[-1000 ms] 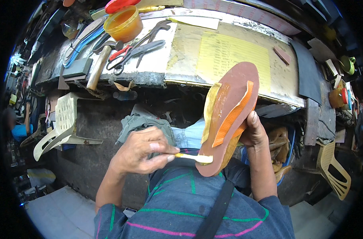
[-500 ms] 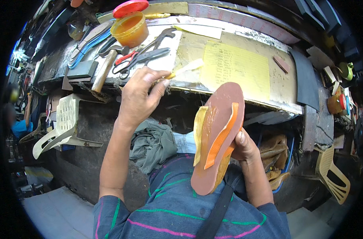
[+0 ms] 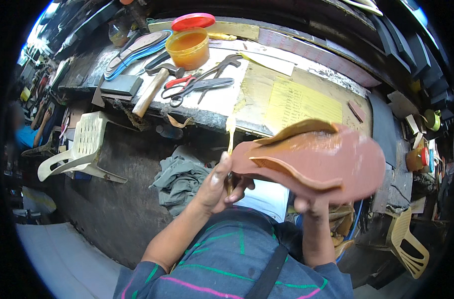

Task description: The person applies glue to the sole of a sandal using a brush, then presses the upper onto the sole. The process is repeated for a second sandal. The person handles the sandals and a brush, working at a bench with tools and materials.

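Note:
My right hand holds a brown sandal from below. The sandal lies nearly flat in front of me, its tan strap lifted, and it looks blurred. My left hand grips a small brush with a pale glue-coated head that points up. This hand sits at the left end of the sandal and touches its edge. An open tub of amber glue stands on the workbench beyond, its red lid behind it.
On the bench lie red-handled scissors, pliers, a wooden-handled hammer, shoe soles and a yellow sheet. A white plastic chair stands at the left, a grey cloth below the bench, and another chair at the right.
My left hand reached up to the bench with the brush and has come back down to the sandal. The sandal has swung from upright to nearly flat and moved right.

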